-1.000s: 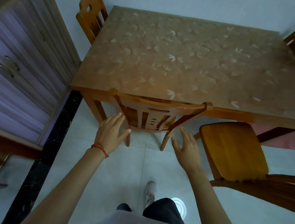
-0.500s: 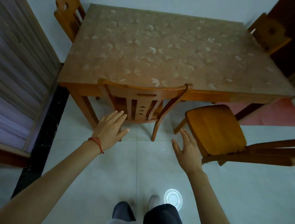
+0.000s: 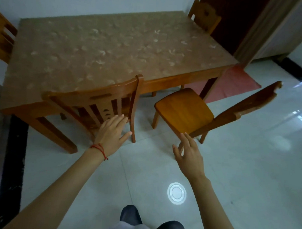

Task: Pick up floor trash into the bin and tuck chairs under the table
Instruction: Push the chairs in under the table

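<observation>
Left hand [image 3: 112,133], red cord at wrist: fingers straight, spread, holding nothing, in front of the tucked chair [image 3: 102,101], whose slatted back meets the table [image 3: 104,48] edge. Right hand [image 3: 188,155]: open, empty, near the second chair [image 3: 185,110], amber seat clear of the table, angled right. Versus 0.5 s ago: view swung right, right hand closer to that seat's corner.

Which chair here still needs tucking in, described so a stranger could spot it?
Start at the big wooden table with the leaf-patterned cover. At its near right corner stands a chair pulled out onto the pale tiles, seat fully exposed. Unlike the chair beside it, it sits turned at an angle.
</observation>
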Motion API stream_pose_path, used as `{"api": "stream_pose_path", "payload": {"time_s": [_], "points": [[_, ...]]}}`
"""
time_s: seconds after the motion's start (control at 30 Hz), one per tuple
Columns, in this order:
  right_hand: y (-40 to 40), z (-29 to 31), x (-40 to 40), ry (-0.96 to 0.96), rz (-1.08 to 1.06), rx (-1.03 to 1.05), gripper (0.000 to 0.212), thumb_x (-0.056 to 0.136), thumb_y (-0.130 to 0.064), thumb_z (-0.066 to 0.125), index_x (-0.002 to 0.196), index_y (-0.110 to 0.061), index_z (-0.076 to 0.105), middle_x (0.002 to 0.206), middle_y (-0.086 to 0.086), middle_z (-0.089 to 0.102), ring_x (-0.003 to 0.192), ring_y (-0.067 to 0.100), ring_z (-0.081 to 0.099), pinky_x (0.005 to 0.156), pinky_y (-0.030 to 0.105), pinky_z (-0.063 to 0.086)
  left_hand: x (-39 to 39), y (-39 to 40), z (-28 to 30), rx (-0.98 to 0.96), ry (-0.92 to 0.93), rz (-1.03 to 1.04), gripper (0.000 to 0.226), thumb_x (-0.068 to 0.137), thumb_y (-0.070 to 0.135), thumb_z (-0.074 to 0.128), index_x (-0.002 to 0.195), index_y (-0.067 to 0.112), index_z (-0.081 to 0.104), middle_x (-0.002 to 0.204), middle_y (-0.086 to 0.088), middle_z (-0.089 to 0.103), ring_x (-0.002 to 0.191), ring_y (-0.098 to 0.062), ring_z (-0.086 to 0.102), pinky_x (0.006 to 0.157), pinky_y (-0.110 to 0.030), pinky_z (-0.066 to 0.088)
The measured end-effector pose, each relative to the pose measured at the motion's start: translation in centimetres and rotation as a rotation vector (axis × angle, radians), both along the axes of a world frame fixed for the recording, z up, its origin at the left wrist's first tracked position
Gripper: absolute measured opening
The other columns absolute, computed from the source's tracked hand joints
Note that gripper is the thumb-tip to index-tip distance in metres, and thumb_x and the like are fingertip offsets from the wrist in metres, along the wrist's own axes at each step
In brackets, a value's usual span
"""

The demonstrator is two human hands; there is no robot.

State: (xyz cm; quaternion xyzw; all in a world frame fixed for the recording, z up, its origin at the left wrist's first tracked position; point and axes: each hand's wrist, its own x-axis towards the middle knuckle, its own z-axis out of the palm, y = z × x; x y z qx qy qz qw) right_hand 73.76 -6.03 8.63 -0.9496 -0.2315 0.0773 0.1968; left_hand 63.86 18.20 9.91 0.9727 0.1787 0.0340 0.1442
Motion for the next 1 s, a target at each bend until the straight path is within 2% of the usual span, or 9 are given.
{"api": "stream_pose_path", "payload": {"time_s": [0.1,0.23,0.33,0.47,0.57,0.8,1.0], "points": [[-4.0,-0.2,-0.4,-0.014,-0.05,-0.025,0.059,0.091,-0.049,0.04,0.141,-0.02,0.028,0.15,0.005,0.032,0.136,0.025,0.032,0.106,0.04,0.034,1.7,-4.1,-0.4,0.009,0.019,-0.081,0.058,0.092,0.043,0.042,0.139,0.011,0.031,0.149,-0.007,0.031,0.139,-0.022,0.021,0.112,-0.037,0.017],[-9.7,-0.3,-1.1,-0.073,-0.143,-0.012,0.054,0.091,-0.041,0.048,0.136,-0.014,0.038,0.143,0.01,0.043,0.129,0.028,0.042,0.101,0.04,0.04,3.6,-9.7,-0.4,-0.014,0.02,-0.186,0.058,0.091,0.041,0.043,0.138,0.008,0.032,0.148,-0.011,0.032,0.138,-0.025,0.023,0.112,-0.04,0.02],[-14.1,-0.5,-1.6,-0.021,-0.232,-0.01,0.057,0.093,-0.044,0.043,0.14,-0.014,0.032,0.149,0.009,0.034,0.136,0.025,0.031,0.107,0.039,0.033,4.9,-14.2,-0.3,-0.026,0.009,-0.263,0.058,0.091,0.039,0.045,0.137,0.006,0.033,0.147,-0.014,0.034,0.137,-0.028,0.026,0.112,-0.042,0.022],[-20.2,-0.7,-2.7,-0.007,-0.344,0.016,0.057,0.093,-0.041,0.043,0.14,-0.013,0.031,0.15,0.009,0.03,0.138,0.024,0.027,0.109,0.038,0.029,6.7,-20.6,-0.8,0.004,0.032,-0.369,0.06,0.091,0.041,0.043,0.139,0.008,0.03,0.148,-0.012,0.032,0.138,-0.027,0.023,0.112,-0.04,0.02],[-25.0,-1.0,-3.9,0.012,-0.445,0.029,0.056,0.093,-0.04,0.044,0.14,-0.013,0.031,0.15,0.009,0.029,0.139,0.024,0.025,0.11,0.037,0.027,7.9,-25.9,-1.2,0.024,0.044,-0.443,0.061,0.091,0.044,0.042,0.139,0.01,0.03,0.148,-0.011,0.032,0.138,-0.026,0.024,0.111,-0.039,0.02],[-34.5,-1.5,-6.6,0.024,-0.674,0.023,0.055,0.093,-0.038,0.045,0.14,-0.011,0.032,0.15,0.01,0.029,0.139,0.023,0.025,0.11,0.035,0.025,10.0,-37.1,-1.6,-0.006,-0.006,-0.674,0.055,0.088,0.037,0.052,0.132,0.004,0.042,0.14,-0.016,0.044,0.133,-0.03,0.034,0.11,-0.041,0.025],[-39.9,-2.1,-8.1,0.039,-0.853,0.003,0.055,0.094,-0.039,0.043,0.14,-0.012,0.03,0.151,0.008,0.027,0.139,0.021,0.023,0.11,0.033,0.023,12.5,-43.9,-2.2,0.033,0.008,-0.855,0.057,0.091,0.042,0.044,0.136,0.008,0.036,0.145,-0.012,0.037,0.137,-0.026,0.027,0.111,-0.037,0.02]]}}
